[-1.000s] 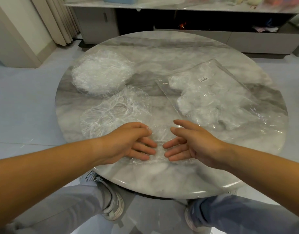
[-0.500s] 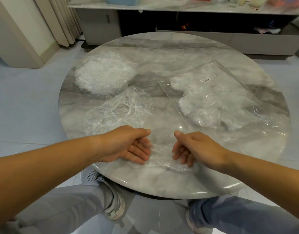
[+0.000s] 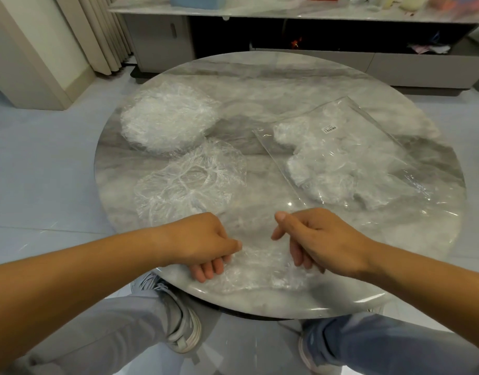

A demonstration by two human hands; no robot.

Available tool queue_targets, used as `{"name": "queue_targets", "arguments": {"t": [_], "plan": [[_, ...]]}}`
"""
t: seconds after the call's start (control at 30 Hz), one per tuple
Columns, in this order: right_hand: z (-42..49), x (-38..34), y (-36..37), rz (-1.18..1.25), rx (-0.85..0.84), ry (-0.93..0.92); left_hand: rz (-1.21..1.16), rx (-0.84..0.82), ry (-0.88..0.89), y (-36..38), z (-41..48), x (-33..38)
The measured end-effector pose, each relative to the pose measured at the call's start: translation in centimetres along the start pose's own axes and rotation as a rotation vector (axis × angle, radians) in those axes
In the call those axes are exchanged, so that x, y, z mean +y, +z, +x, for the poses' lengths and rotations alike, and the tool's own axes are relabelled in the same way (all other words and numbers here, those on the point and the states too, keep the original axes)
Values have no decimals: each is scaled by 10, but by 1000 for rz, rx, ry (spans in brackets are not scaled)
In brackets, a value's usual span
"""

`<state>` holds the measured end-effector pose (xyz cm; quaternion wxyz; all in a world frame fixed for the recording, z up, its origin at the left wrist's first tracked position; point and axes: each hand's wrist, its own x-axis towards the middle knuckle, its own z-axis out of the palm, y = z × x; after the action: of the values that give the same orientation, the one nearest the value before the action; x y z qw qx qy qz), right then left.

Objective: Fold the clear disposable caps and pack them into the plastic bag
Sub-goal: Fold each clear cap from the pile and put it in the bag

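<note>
Marble table (image 3: 287, 85), near cap (image 3: 260, 269), loose cap (image 3: 189, 182), cap stack (image 3: 165, 123), filled plastic bag (image 3: 376, 139)

Soft, even indoor light comes from overhead and shadows are faint. Small bright glints sit on the polished marble table (image 3: 287, 77) and the crinkled plastic bag (image 3: 368, 147). Wide-angle distortion curves the frame edges, and the far cabinet top (image 3: 287, 12) looks slightly blurred.

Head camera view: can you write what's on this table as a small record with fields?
Table: round, marble-look
Left hand: grips left side of the near cap
Right hand: grips its right side
Spread cap: lies flat, left of centre
Cap pile: far left
Plastic bag: right, some crumpled caps inside
</note>
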<state>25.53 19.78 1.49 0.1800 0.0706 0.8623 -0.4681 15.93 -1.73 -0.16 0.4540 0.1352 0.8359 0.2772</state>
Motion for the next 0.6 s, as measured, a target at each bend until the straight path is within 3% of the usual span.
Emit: {"name": "queue_targets", "arguments": {"t": [0.07,0.13,0.23,0.4,0.6], "plan": [[-1,-2,3,-35,100,-98,-24,9,4,2,0,1],[-2,-1,6,-273,132,-302,-36,20,25,1,0,2],[-5,8,13,-605,-11,-530,-33,41,67,-3,0,3],[-10,30,23,-777,-160,-621,19,87,113,-10,-1,0],[-10,33,22,-819,-93,-644,233,317,31,-25,-8,-3]]}}
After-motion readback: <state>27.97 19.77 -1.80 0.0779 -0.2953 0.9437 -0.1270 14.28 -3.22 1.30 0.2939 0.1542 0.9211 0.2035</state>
